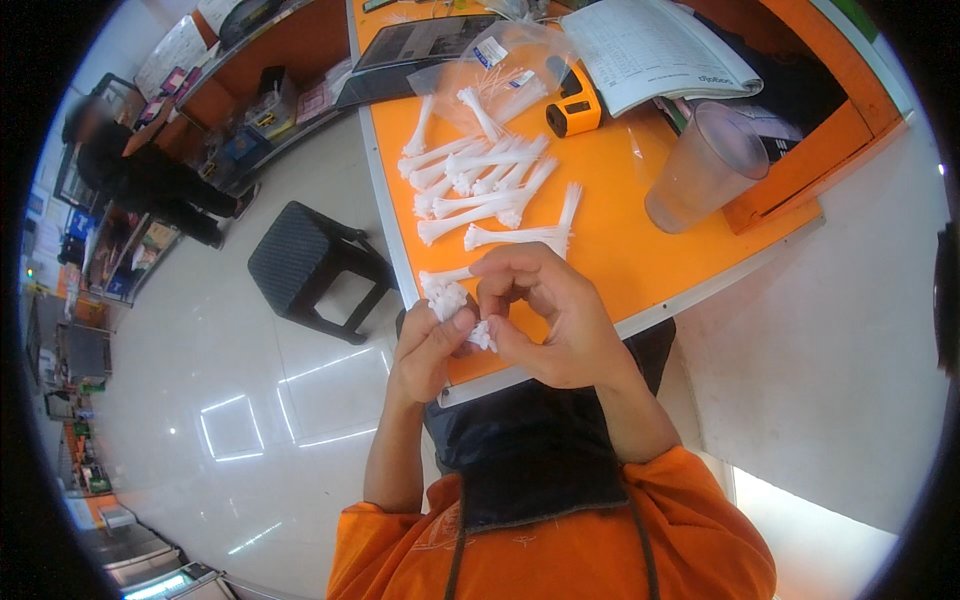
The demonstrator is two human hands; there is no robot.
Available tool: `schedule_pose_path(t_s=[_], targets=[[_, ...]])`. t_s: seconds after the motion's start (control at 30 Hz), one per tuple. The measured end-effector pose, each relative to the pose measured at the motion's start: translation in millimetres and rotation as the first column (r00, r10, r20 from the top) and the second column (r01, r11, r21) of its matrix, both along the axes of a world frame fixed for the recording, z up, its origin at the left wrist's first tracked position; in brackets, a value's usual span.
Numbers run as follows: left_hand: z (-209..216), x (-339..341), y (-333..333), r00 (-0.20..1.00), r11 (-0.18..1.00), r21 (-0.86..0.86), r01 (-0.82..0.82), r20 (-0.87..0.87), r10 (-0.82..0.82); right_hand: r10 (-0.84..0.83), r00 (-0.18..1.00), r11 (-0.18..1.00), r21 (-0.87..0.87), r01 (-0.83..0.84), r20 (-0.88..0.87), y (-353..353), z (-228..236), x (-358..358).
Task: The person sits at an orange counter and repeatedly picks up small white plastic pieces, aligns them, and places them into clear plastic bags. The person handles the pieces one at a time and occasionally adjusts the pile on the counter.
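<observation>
At the table's near left corner, my left hand (428, 350) is closed round a bundle of white cable ties (445, 298), whose thick heads bunch out past the fingers. My right hand (548, 315) is curled close beside it, thumb and fingertips pinching at more white tie heads (482, 336) between the two hands. How many ties the right fingers grip is hidden. Just beyond both hands, several more cable tie bundles (480, 180) lie piled on the orange table (625, 270).
A clear plastic bag (490, 75) with loose ties lies behind the pile, near a yellow-black tape measure (575, 105). A translucent cup (705, 165) and an open booklet (660, 50) are to the right. A black stool (315, 265) stands left; a person (150, 165) stands farther off.
</observation>
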State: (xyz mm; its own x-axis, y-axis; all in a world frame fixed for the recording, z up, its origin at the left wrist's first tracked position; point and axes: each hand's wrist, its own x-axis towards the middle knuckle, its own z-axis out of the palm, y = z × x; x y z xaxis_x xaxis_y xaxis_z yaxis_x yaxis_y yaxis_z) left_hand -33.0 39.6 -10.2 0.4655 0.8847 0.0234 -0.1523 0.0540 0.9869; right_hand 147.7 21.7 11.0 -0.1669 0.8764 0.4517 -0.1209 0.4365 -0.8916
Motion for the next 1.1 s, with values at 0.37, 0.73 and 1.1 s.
schedule_pose_path(t_s=[0.37, 0.73, 1.1], targets=[[-3, 1, 1, 0.997, 0.997, -0.047, 0.068, 0.044, -0.066, 0.053, 0.997, 0.981, -0.188, -0.042, 0.05, 6, 5, 10], [-4, -1, 1, 0.998, 0.995, -0.074, 0.063, 0.007, -0.063, 0.098, 0.995, 0.956, -0.278, -0.095, -0.003, 3, 2, 10], [0, -1, -1, 0.998, 0.995, -0.089, 0.052, -0.025, -0.054, 0.006, 0.994, 1.0, 0.018, -0.008, 0.113, 0, -5, 14]])
